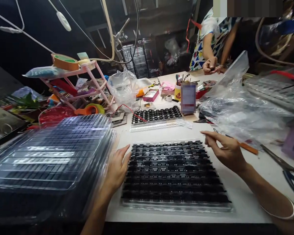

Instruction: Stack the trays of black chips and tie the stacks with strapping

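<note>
On the white tabletop in front of me lies a clear plastic tray (176, 205) filled with rows of small black parts (169, 173). At its left edge is my left hand (116, 168), thumb and fingers apart, touching or nearly touching the side of the tray. My right hand (222, 151) hovers just off the tray's far right corner. Its fingers are loosely bent and apart, with nothing visible in them. Left of my left hand rises a stack of clear trays (51, 153). Beyond the filled tray sits a second tray (156, 114) of small black-and-silver parts.
Scissors (281, 163) and an orange-handled tool (247, 147) lie at right, near crumpled plastic bags (247, 114). A pink rack (98, 75) with tape rolls stands at back left. Across the table a co-worker's hands (212, 67) hold something small. Cables hang overhead.
</note>
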`<state>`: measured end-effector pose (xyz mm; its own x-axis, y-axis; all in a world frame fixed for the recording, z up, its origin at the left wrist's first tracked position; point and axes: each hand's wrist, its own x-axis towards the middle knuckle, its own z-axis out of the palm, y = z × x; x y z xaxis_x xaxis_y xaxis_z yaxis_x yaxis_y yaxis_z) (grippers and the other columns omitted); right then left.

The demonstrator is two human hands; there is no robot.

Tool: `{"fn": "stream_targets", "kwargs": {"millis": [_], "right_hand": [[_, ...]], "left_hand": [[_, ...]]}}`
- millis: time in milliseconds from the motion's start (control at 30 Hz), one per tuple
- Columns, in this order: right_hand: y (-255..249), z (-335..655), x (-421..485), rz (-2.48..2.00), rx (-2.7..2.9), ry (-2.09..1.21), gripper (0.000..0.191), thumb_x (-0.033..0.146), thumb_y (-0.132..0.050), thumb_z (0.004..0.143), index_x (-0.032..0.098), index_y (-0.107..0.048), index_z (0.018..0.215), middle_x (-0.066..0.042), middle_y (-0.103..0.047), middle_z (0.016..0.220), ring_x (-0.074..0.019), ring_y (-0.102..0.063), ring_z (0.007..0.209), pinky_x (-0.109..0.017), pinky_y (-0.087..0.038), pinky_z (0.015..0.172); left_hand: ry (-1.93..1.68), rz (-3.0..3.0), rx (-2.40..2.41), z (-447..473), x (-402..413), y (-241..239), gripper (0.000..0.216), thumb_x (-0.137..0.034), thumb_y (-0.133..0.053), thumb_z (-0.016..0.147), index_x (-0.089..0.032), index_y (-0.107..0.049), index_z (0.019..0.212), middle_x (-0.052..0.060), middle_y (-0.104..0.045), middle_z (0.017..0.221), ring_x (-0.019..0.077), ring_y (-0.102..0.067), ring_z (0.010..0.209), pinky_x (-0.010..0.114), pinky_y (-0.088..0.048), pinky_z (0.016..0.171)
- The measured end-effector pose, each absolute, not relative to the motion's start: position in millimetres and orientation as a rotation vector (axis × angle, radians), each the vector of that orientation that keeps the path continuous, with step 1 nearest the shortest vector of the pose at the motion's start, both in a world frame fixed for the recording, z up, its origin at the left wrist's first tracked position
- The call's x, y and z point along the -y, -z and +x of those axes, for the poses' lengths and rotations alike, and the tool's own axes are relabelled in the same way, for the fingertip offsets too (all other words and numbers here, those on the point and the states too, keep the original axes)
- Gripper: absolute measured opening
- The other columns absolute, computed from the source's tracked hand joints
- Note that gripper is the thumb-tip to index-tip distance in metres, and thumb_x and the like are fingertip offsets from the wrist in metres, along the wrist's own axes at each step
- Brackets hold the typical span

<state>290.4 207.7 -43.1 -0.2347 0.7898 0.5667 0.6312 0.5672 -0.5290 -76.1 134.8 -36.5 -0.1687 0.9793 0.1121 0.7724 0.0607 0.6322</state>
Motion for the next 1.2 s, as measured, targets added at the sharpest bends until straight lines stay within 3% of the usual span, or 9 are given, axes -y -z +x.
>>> {"fn": "stream_targets", "kwargs": {"millis": [333, 633, 733, 867, 967, 1067, 1133, 1200], "right_hand": [[46, 295, -207, -1.295, 1.928, -0.382, 0.025, 0.025, -0.046, 0.09, 0.015, -0.065, 0.103, -0.008, -0.071, 0.09, -0.019, -0.068, 0.079, -0.031, -0.055, 0.073], [61, 306, -221, -1.668, 2.079, -0.328, 0.035, 0.028, -0.039, 0.091, 0.013, -0.065, 0.11, -0.012, -0.069, 0.108, -0.0272, -0.065, 0.097, -0.043, -0.052, 0.083], [64, 304, -220, -1.698, 2.084, -0.351, 0.034, 0.026, -0.039, 0.091, 0.013, -0.065, 0.109, -0.013, -0.069, 0.108, -0.0267, -0.065, 0.098, -0.042, -0.051, 0.086], [63, 298, -214, -1.728, 2.047, -0.377, 0.034, 0.026, -0.04, 0.09, 0.013, -0.065, 0.111, -0.012, -0.069, 0.108, -0.0251, -0.065, 0.096, -0.039, -0.051, 0.085], [46, 295, -223, -1.752, 2.036, -0.4, 0.037, 0.026, -0.042, 0.089, 0.012, -0.062, 0.117, -0.011, -0.071, 0.093, -0.0235, -0.066, 0.082, -0.038, -0.051, 0.077], [9, 298, -258, -1.688, 1.932, -0.596, 0.051, 0.027, -0.048, 0.086, 0.01, -0.046, 0.134, -0.003, -0.064, 0.063, -0.0181, -0.06, 0.057, -0.031, -0.05, 0.058], [-17, 301, -286, -1.582, 1.654, -0.754, 0.062, 0.024, -0.049, 0.086, 0.008, -0.031, 0.143, 0.001, -0.058, 0.058, -0.0139, -0.055, 0.051, -0.025, -0.046, 0.048], [-34, 300, -302, -1.56, 1.445, -0.753, 0.058, 0.018, -0.045, 0.085, 0.004, -0.033, 0.141, 0.003, -0.053, 0.055, -0.0102, -0.049, 0.046, -0.021, -0.042, 0.044]], "left_hand": [[-0.856, 1.602, -1.905, -78, -141, 62, 0.055, -0.05, -0.04, 0.088, -0.018, -0.048, 0.132, 0.008, -0.051, 0.136, 0.0215, -0.041, 0.13, 0.041, -0.028, 0.111], [-0.936, 1.367, -1.967, -77, -141, 55, 0.062, -0.06, -0.046, 0.08, -0.017, -0.057, 0.123, 0.009, -0.06, 0.125, 0.0247, -0.051, 0.12, 0.041, -0.035, 0.107], [-0.912, 1.272, -2.001, -83, -140, 58, 0.065, -0.065, -0.046, 0.077, -0.022, -0.055, 0.125, 0.006, -0.064, 0.117, 0.0263, -0.059, 0.109, 0.043, -0.041, 0.101], [-0.877, 1.326, -2.043, -87, -140, 60, 0.064, -0.066, -0.046, 0.075, -0.026, -0.057, 0.124, 0.003, -0.063, 0.122, 0.0272, -0.058, 0.11, 0.044, -0.038, 0.105], [-0.881, 1.389, -2.04, -84, -142, 59, 0.062, -0.065, -0.046, 0.077, -0.024, -0.058, 0.122, 0.004, -0.062, 0.122, 0.0268, -0.055, 0.116, 0.042, -0.037, 0.106], [-0.868, 1.448, -2.061, -81, -142, 57, 0.062, -0.063, -0.045, 0.078, -0.022, -0.059, 0.122, 0.006, -0.062, 0.122, 0.0267, -0.052, 0.12, 0.041, -0.038, 0.105], [-0.874, 1.456, -2.079, -82, -142, 58, 0.062, -0.063, -0.045, 0.077, -0.022, -0.059, 0.122, 0.006, -0.062, 0.122, 0.0274, -0.052, 0.12, 0.042, -0.038, 0.104], [-0.874, 1.424, -2.074, -86, -142, 60, 0.064, -0.064, -0.045, 0.076, -0.022, -0.058, 0.123, 0.007, -0.063, 0.12, 0.0282, -0.055, 0.116, 0.043, -0.04, 0.103]]}}
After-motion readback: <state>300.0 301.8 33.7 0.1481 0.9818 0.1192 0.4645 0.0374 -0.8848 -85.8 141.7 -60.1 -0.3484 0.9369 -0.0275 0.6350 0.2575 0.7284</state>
